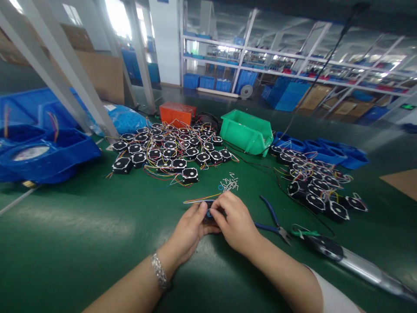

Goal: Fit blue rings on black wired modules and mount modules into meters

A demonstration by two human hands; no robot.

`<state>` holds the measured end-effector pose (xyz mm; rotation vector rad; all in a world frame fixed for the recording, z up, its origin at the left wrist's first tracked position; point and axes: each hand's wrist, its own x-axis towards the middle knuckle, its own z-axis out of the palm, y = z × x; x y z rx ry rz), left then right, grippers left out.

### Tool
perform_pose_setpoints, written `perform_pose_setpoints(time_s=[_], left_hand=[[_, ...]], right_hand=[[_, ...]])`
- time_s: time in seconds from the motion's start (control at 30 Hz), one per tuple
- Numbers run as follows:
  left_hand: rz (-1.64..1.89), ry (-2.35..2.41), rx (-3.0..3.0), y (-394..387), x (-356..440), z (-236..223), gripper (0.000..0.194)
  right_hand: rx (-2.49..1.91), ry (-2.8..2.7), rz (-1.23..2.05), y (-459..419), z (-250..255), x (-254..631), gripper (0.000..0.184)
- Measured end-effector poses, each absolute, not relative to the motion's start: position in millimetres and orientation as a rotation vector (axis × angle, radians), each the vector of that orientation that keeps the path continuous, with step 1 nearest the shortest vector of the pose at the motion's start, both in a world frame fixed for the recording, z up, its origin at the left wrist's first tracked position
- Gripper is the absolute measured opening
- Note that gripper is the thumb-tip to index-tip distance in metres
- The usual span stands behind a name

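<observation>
Wired black part (209,213) sits between a worker's hands over a green bench top (97,234), which stretches left with room to move; blue-handled pliers (279,228) lie just beside the right hand (233,217). Coloured wires (195,201) point left, nearly level; fingers hide the body's long axis. Hands meet, both closed on the part: the left (192,228) cups it, thumb uppermost, while the right bends over, fingertips pinching. Beyond lie small silvery pieces (230,183), wired motors (170,153) and a green bin (244,132).

small dark part (210,204) | mostly hidden | thin wires (194,201), yellow and white, poke out left | between left hand (190,228) and right hand (236,221)
</observation>
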<state>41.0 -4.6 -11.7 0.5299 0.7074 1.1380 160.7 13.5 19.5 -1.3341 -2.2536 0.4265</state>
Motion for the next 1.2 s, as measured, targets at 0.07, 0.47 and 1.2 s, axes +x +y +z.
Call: perform_pose_setpoints(time_s=[0.07, 0.47, 1.2], left_hand=[[1.131, 0.704, 0.547, -4.7, 41.3, -11.6, 0.026], [1.143, 0.86, 0.526, 1.6, 31.0, -6.4, 0.024], [1.113, 0.76, 0.538, 2.4, 23.4, -7.1, 0.033]], right_hand=[[-1.328, -2.259, 0.378, 13.4, 13.7, 158.8, 0.013], [-1.777, -2.226, 0.161, 80.9, 27.8, 214.4, 0.034], [-1.883, -2.578, 0.25, 123.6, 4.0, 192.9, 0.019]])
